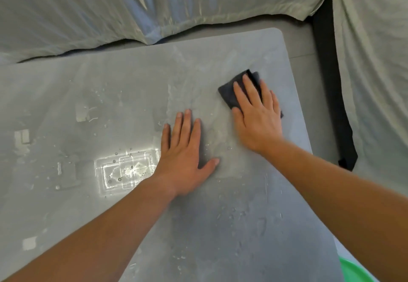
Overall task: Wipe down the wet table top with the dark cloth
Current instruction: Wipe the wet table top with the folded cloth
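Nearest edge, lower right: a sliver of a bright green rounded plastic object [353, 268] shows just past the table's edge; I cannot tell what it is. Both my bare forearms reach forward over the flat grey table top [66, 96]. Scattered water droplets [231, 213] sit on the near surface, and a bright wet patch of glare [125, 171] lies just left of my left wrist.

My left hand [183, 156] lies palm down on the table, fingers straight and slightly spread, holding nothing. My right hand [257, 116], farther out, presses flat on the folded dark grey cloth [229, 93], fingers extended over it, not curled. The cloth lies on the table near the far right rounded corner.

Beyond the table: pale wrinkled sheeting [110, 12] and a black vertical strip [329, 83] on the right.
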`<state>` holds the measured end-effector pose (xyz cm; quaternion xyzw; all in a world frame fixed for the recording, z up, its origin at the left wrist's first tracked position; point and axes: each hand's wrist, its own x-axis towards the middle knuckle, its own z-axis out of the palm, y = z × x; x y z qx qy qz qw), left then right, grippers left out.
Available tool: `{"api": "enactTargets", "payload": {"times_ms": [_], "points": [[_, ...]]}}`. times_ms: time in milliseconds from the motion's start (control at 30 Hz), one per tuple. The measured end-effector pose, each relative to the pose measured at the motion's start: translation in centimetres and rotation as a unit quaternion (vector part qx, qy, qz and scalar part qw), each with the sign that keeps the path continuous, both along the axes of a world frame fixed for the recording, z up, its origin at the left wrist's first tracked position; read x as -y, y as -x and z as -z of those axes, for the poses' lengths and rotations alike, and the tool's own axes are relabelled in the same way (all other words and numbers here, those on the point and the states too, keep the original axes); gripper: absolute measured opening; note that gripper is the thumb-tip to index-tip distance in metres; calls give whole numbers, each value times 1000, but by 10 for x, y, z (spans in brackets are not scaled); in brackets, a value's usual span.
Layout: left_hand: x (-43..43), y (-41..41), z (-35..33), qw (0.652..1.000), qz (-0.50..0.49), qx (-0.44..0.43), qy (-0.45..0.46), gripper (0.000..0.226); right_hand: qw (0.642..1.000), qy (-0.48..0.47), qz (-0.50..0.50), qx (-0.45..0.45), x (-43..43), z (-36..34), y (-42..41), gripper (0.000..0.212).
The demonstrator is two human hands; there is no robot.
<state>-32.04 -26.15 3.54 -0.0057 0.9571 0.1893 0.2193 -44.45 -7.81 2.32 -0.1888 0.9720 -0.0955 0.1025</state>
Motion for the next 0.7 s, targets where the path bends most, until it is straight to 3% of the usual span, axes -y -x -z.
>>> {"api": "enactTargets", "payload": {"times_ms": [67,133,233,300,333,433,500,633,700], "points": [[0,1,2,1000,0,-10,2,101,999,6,54,-4,29,3,33,58],[2,-1,1,1000,0,-18,-6,99,999,5,40,-13,43,7,19,58],[5,-10,-2,999,-7,-48,-12,95,990,-11,-137,-18,19,2,-44,57],[1,-20,-4,998,-12,-56,9,92,978,-23,-209,1,-2,-3,-35,58],[-3,-25,-4,998,-16,-54,19,92,980,-26,-196,2,-7,-3,-16,59],[-14,-35,-3,998,-39,-45,22,91,1000,-11,-25,16,-9,-4,35,59],[-15,-38,-1,998,-41,-38,31,91,1000,-11,19,7,-3,-1,18,59],[-14,-38,-1,998,-21,-7,51,98,988,-34,-147,20,-23,-5,-67,59],[-15,-36,0,998,-16,5,55,101,976,-40,-214,22,-42,-6,-54,59]]}}
